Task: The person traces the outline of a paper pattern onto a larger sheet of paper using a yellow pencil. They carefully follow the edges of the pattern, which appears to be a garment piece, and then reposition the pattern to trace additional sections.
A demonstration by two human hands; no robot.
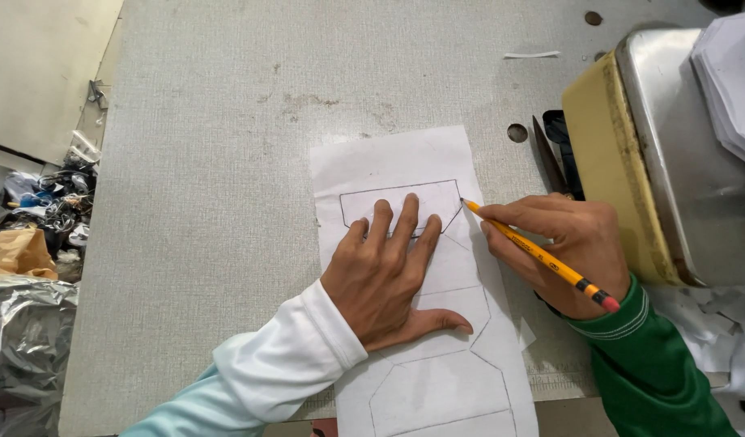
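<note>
A long white paper strip (pixel 405 162) lies on the grey table (pixel 210 162), marked with several pencil-drawn six-sided outlines. My left hand (pixel 389 279) lies flat, fingers spread, pressing a small white six-sided template (pixel 441 198) onto the strip. My right hand (pixel 567 247) holds a yellow pencil (pixel 542 257) with a red eraser end. The pencil's tip touches the template's upper right corner.
A sewing machine with a steel bed (pixel 672 162) and yellow side stands at the right, a stack of white cut pieces (pixel 733 77) on it. Black scissors (pixel 555 154) lie beside it. Paper scraps (pixel 713 324) sit at lower right. Bags and clutter (pixel 32 259) fill the floor at left.
</note>
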